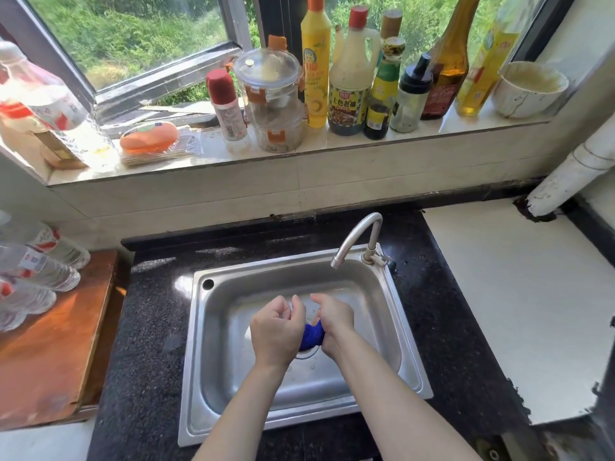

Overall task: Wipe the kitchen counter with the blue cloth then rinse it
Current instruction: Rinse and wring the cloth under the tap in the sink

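Both my hands are over the middle of the steel sink (213, 331), gripping the blue cloth (312, 335) between them. My left hand (278, 327) is closed on the cloth's left end. On the cloth's right end, my right hand (332, 319) is clenched as well. Only a small bunched part of the cloth shows between the hands, just above the drain. The curved faucet (357, 236) stands at the sink's back right, and no water stream is visible from its spout. The black speckled counter (149, 327) surrounds the sink.
A wooden board (56, 344) with several water bottles (36, 271) lies at the left. A white surface (519, 294) and a white pipe (575, 168) are at the right. The windowsill (299, 144) holds many sauce bottles, jars and a bowl.
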A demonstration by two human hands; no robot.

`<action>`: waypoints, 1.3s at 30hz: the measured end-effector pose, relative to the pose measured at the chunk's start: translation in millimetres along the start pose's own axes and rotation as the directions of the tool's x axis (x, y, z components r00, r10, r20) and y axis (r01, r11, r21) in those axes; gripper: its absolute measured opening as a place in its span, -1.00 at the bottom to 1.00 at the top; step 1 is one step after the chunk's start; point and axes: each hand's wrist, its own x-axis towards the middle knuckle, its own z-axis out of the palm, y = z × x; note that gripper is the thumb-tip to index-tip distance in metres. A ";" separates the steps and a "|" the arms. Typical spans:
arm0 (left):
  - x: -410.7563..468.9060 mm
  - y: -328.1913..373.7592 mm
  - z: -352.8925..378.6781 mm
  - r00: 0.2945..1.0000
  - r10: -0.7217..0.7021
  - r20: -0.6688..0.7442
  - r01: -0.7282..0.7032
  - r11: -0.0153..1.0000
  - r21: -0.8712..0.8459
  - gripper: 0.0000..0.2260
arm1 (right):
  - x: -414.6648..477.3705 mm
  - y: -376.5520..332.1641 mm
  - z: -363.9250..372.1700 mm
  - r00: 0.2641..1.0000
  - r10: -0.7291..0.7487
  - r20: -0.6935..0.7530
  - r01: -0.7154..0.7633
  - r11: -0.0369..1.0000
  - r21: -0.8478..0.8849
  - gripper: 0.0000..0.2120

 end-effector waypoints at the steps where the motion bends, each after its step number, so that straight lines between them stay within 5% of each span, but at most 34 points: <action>1: 1.1 -0.4 -1.1 0.999 0.048 0.014 -0.049 0.999 0.015 -0.57 | 2.6 -2.3 1.3 1.000 0.002 0.007 -0.002 0.999 -0.037 -0.90; 4: 3.5 -0.1 -2.5 0.983 0.176 0.047 -0.180 0.980 0.087 -0.58 | 9.4 -5.4 3.8 1.000 0.005 0.005 -0.005 0.993 -0.117 -0.88; 18: -11.3 25.1 0.4 0.945 0.284 0.160 -0.303 0.947 0.110 -0.59 | 22.7 -6.4 -6.4 0.997 0.078 -0.017 -0.079 0.993 -0.088 -0.81; 25: 8.9 7.2 -25.4 0.975 -0.086 0.207 0.057 0.988 0.141 -0.60 | 12.6 -13.1 -28.8 0.945 -0.191 0.264 0.213 0.975 -0.057 -0.69; 29: 13.3 6.8 -35.1 0.850 -0.390 0.353 0.386 0.919 0.086 -0.77 | -1.4 -16.4 -27.6 0.925 -0.193 0.328 0.186 0.981 0.055 -0.63; 31: 11.9 10.3 -37.4 0.741 -0.511 0.435 0.540 0.839 0.067 -0.76 | -5.3 -16.5 -27.5 0.924 -0.183 0.335 0.090 0.957 0.275 -0.71; 34: 7.7 11.0 -39.1 0.663 -0.570 0.485 0.606 0.789 0.099 -0.78 | -9.1 -17.0 -33.4 0.915 -0.193 0.354 -0.011 0.865 0.501 -0.87; 39: 6.4 10.0 -40.0 0.659 -0.570 0.490 0.670 0.742 -0.039 -0.86 | -11.2 -11.4 -38.5 0.915 -0.214 0.344 0.006 0.856 0.516 -0.70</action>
